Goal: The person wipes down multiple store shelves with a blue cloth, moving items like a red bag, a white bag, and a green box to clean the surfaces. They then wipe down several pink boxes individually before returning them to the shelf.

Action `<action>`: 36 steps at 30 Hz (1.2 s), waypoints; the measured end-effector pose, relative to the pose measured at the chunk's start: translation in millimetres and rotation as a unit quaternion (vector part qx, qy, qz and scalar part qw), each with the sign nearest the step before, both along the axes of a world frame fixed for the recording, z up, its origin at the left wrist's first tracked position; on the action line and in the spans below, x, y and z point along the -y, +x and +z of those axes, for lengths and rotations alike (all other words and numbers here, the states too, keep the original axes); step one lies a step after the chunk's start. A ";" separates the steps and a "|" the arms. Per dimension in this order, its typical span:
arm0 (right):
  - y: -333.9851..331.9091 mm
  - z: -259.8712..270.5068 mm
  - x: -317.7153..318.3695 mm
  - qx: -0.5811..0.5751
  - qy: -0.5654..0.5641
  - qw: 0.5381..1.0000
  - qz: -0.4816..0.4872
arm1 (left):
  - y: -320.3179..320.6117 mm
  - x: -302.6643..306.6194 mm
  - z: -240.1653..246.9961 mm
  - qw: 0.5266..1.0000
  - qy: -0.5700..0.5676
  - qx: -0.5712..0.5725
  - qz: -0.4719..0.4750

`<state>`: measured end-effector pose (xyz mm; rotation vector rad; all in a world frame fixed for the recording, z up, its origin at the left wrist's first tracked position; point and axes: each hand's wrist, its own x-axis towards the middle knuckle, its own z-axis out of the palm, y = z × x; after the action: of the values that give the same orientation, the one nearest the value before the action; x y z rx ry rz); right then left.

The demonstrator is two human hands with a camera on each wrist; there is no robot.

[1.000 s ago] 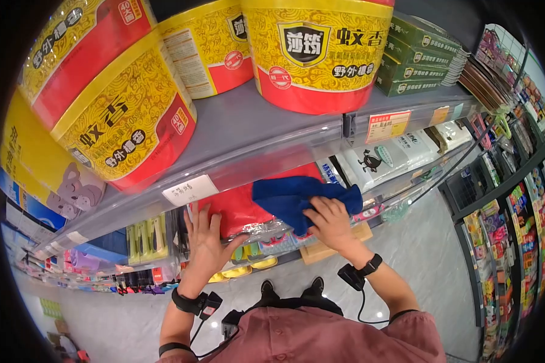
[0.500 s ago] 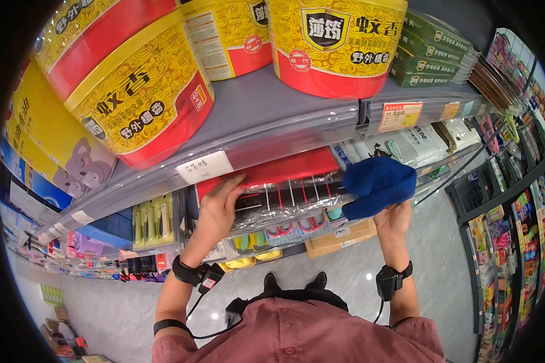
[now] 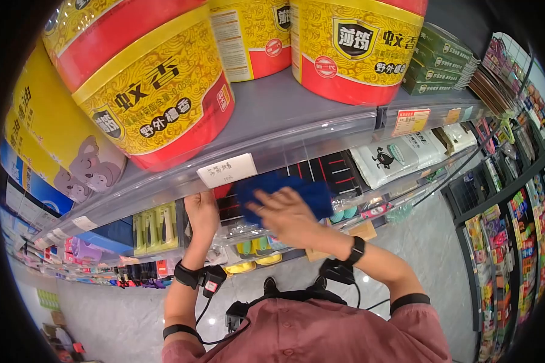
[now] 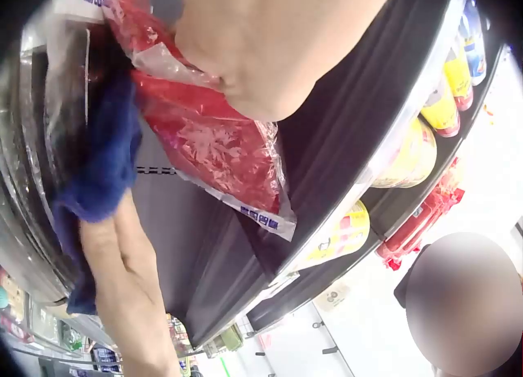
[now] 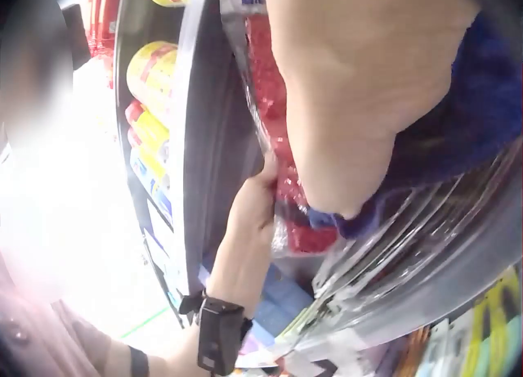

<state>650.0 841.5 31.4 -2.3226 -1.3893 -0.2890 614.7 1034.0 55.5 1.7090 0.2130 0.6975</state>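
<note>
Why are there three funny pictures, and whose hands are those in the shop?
There is no machine here, just a person's two bare hands. The person wears three small cameras. The big round picture comes from one on the head, looking at shop shelves. The other two come from cameras strapped to the wrists, so everything looks very close. On the top shelf stand big yellow and red tubs. At the lower shelf, the left hand holds the edge of a red packet in clear wrapping. The right hand presses a blue cloth onto that shelf.
</note>
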 end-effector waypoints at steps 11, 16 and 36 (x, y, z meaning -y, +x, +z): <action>80.0 13.4 -44.5 -0.104 -0.028 0.989 0.100 | -1.8 -6.3 -13.9 0.986 0.141 0.074 0.037; 120.9 36.8 22.9 -0.115 -0.089 0.982 -0.124 | -3.5 -0.3 -16.4 0.985 0.155 0.070 0.012; -18.3 -10.9 160.2 -0.119 0.221 0.935 -0.249 | -11.6 21.2 -4.2 0.791 0.562 -0.132 -0.202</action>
<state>631.7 681.3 20.5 -2.1908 -0.5309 -0.4040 603.1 1012.8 51.3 2.8770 -0.4879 0.2104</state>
